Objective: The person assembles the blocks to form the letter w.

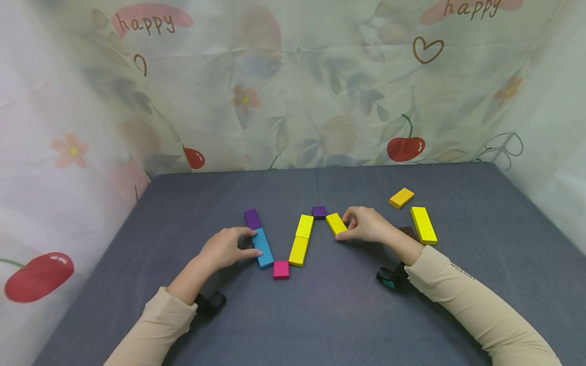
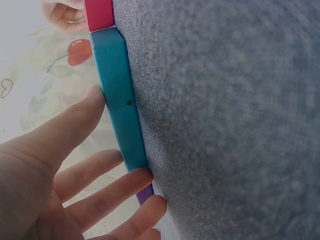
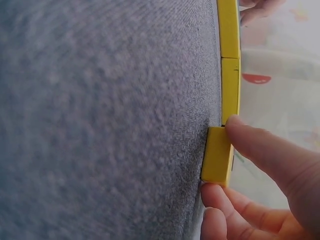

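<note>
My right hand (image 1: 368,223) pinches a yellow wooden block (image 1: 336,223) between thumb and fingertips, low over the cloth. This block slants beside a small purple block (image 1: 319,212). In the right wrist view, the thumb lies along one edge of the yellow block (image 3: 217,155) and fingertips sit at its end. My left hand (image 1: 225,248) touches a blue block (image 1: 262,248) with spread, fairly straight fingers and the thumb. Another purple block (image 1: 252,218) adjoins the blue one's far end, and a pink block (image 1: 281,270) its near end. Two yellow blocks (image 1: 301,239) run end to end from pink toward purple.
To the right lie an orange-yellow block (image 1: 401,197), a long yellow block (image 1: 423,225) and a dark brown block (image 1: 408,232) partly hidden by the right forearm. Grey cloth (image 1: 320,325) covers the table. A printed curtain (image 1: 297,101) hangs behind it.
</note>
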`<state>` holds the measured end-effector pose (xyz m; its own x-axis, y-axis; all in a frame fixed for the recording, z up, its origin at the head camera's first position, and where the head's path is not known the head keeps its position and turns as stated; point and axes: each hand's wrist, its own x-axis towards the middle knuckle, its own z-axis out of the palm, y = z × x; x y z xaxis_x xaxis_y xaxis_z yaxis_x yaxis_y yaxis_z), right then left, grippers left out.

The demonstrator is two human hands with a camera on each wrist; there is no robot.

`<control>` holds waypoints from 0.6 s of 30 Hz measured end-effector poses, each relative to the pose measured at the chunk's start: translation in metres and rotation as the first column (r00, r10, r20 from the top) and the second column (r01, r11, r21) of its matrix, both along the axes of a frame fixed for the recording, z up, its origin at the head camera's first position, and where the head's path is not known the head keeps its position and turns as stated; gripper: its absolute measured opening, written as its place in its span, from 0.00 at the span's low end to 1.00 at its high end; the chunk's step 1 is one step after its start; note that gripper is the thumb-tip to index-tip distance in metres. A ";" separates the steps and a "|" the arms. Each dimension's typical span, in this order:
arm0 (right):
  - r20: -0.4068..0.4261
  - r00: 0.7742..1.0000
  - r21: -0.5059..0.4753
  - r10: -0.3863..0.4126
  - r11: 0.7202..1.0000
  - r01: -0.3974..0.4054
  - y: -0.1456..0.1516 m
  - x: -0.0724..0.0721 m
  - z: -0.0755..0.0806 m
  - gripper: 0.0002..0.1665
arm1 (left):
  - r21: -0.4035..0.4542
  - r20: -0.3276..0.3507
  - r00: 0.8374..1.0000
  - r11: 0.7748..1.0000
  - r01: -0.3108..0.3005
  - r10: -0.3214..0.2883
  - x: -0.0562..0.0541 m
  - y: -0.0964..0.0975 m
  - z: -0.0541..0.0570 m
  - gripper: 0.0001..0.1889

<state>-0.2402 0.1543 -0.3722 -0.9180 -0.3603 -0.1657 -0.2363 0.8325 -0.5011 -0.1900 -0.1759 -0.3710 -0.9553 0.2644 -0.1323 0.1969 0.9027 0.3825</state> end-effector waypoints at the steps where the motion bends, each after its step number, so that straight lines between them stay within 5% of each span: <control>1: 0.003 1.000 0.000 0.000 1.000 0.000 0.000 0.000 0.000 0.30 | 0.000 0.001 1.000 1.000 -0.001 0.001 0.000 0.000 0.000 0.30; 18: 0.002 1.000 -0.081 0.026 0.996 -0.025 0.037 0.005 0.020 0.28 | 0.004 -0.005 1.000 1.000 0.003 -0.003 0.000 0.000 0.001 0.30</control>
<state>-0.2349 0.1915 -0.3518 -0.9079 -0.3958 -0.1379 -0.2552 0.7831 -0.5671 -0.1897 -0.1756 -0.3704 -0.9551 0.2678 -0.1265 0.2015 0.9005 0.3854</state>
